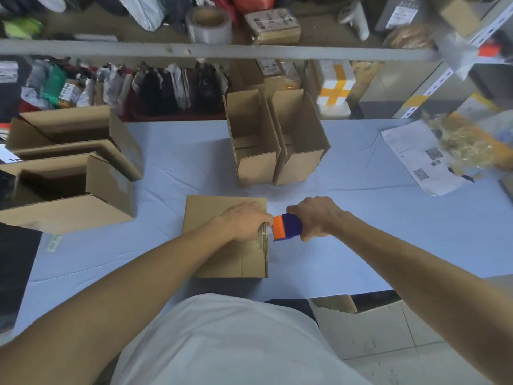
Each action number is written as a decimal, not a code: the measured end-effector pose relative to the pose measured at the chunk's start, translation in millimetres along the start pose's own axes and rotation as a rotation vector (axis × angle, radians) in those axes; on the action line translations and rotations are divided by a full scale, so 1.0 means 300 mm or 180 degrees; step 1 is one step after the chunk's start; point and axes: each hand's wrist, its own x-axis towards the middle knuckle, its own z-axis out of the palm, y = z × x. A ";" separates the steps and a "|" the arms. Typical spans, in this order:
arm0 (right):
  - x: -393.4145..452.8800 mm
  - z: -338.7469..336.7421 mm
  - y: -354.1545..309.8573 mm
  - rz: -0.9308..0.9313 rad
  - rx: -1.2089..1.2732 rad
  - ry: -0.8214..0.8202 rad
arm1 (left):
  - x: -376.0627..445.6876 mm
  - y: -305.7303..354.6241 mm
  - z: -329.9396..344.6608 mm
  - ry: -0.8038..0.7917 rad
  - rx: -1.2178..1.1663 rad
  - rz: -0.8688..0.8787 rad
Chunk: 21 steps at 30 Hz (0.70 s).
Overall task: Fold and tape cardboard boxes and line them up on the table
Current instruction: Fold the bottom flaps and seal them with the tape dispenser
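A brown cardboard box (211,215) lies with its folded flaps up near the front edge of the pale blue table (347,245). My left hand (245,222) presses down on the box's right side, fingers reaching its right edge. My right hand (316,218) grips an orange and purple tape dispenser (287,227) just off that edge, its orange end touching the box at my left fingertips. Two finished open boxes (255,140) (301,140) stand side by side behind it.
Larger open cardboard boxes (69,190) crowd the table's left side. A printed sheet with codes (419,159) and a crumpled plastic bag (469,143) lie at the right. A shelf beam (194,50) with a grey tape roll (208,25) runs overhead at the back.
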 end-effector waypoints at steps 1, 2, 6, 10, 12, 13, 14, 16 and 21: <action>-0.004 -0.003 -0.003 -0.0030 -0.0070 -0.0015 | -0.006 -0.004 0.001 0.0024 -0.0014 -0.0001; -0.010 0.000 -0.010 0.0023 -0.0060 -0.0047 | -0.012 -0.003 0.005 0.0036 -0.0003 -0.0001; -0.014 0.001 -0.068 0.0450 0.0178 -0.0215 | -0.013 0.020 0.013 0.0041 0.0091 -0.0014; -0.036 0.017 -0.075 0.0905 -0.0033 -0.0382 | -0.023 0.001 0.008 0.0022 0.0151 0.0001; -0.073 0.065 -0.042 0.0962 0.0010 -0.0380 | -0.027 -0.011 0.011 0.0010 0.0189 -0.0017; -0.094 0.086 -0.022 0.1011 0.0224 -0.0321 | -0.028 -0.011 0.015 -0.0024 0.0199 -0.0044; -0.118 0.097 -0.006 0.1086 0.0532 -0.0241 | -0.026 -0.006 0.017 -0.0071 0.0194 -0.0081; -0.154 0.101 0.020 0.1064 0.1030 0.0065 | -0.019 0.009 0.017 -0.0110 0.0216 -0.0170; -0.212 0.123 0.023 0.0665 0.2125 0.0805 | -0.025 0.016 -0.013 0.0203 -0.1190 -0.0365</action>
